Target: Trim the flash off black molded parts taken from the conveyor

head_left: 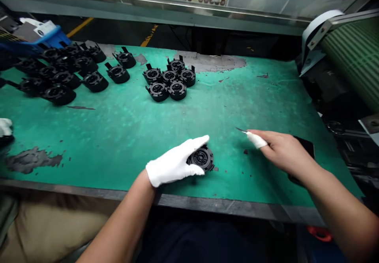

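My left hand (174,162) wears a white glove and grips a round black plastic part (201,158) that rests on the green table (124,129) near its front edge. My right hand (281,149) is bare except for a white wrap on the forefinger. It pinches a small thin blade (241,130) whose tip points left, a short way right of the part. Beneath my right hand lies a flat black object (306,146), mostly hidden.
A cluster of several black round parts (168,82) sits mid-table at the back. A larger pile (62,75) lies far left beside a blue bin (44,40). A green conveyor belt (352,54) runs along the right. Another person's white glove (5,127) shows at the left edge.
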The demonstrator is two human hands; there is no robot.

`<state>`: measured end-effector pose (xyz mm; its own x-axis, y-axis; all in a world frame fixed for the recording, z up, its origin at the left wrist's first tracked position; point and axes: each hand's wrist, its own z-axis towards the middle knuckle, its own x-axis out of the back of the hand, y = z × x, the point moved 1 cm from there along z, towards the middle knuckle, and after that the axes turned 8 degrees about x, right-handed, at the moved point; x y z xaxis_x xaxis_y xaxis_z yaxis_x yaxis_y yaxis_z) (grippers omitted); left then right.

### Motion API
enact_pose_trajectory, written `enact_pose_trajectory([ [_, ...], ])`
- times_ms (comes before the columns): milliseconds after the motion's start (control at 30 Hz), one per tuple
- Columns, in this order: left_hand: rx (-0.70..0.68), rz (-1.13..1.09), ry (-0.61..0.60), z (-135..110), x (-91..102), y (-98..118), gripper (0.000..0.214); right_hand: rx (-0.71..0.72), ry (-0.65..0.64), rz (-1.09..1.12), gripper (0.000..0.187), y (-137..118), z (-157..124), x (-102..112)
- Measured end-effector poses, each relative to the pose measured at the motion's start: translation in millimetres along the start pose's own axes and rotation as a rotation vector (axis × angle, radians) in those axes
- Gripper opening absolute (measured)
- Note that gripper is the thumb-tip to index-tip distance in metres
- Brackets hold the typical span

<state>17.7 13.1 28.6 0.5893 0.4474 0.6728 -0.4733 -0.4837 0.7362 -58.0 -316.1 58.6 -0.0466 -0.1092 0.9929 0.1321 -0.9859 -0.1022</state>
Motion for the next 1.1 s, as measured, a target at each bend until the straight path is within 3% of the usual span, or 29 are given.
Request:
enact_pose_trajectory([
  [67,-0.041,0.012,-0.049,-1,18.8,-3,0.058,0.126,-0.032,0.131,0.044,-14,-6,-3],
  [133,-0.005,-0.028,0.071,-8,35.1,-6,0.042,0.214,-0.079,0.222,0.042,-30,-12,-7],
  [233,0.075,-0.088,0.327,-28,37.8,-8,0.057,0.24,-0.107,0.296,0.04,-50,-16,-12],
  [367,0.196,-0.018,0.459,-45,-9.1,-2,0.108,0.298,-0.15,0.329,0.039,-74,-14,-12],
  [467,0.283,-0.058,0.546,-41,-48.9,0,0.107,0.324,-0.187,0.201,0.042,-91,-5,-10],
  [533,0.299,-0.082,0.598,-35,-60.9,-1,0.098,0.327,-0.189,0.072,0.045,-95,4,-8],
  [633,0.264,-0.074,0.573,-31,-55.0,-3,0.089,0.246,-0.138,-0.122,0.047,-80,17,-7],
  [767,0.199,-0.051,0.35,-34,-32.0,-7,0.089,-0.011,-0.047,-0.176,0.045,-49,21,-5],
  [900,0.151,-0.053,0.21,-37,-23.6,-7,0.084,0.245,-0.114,0.201,0.038,-67,7,-7],
  [967,0.158,-0.052,0.226,-37,-26.2,-5,0.085,0.344,-0.181,0.277,0.036,-85,0,-10],
  [1100,0.189,-0.03,0.369,-32,-38.1,5,0.096,0.356,-0.214,0.189,0.038,-101,1,-16],
])
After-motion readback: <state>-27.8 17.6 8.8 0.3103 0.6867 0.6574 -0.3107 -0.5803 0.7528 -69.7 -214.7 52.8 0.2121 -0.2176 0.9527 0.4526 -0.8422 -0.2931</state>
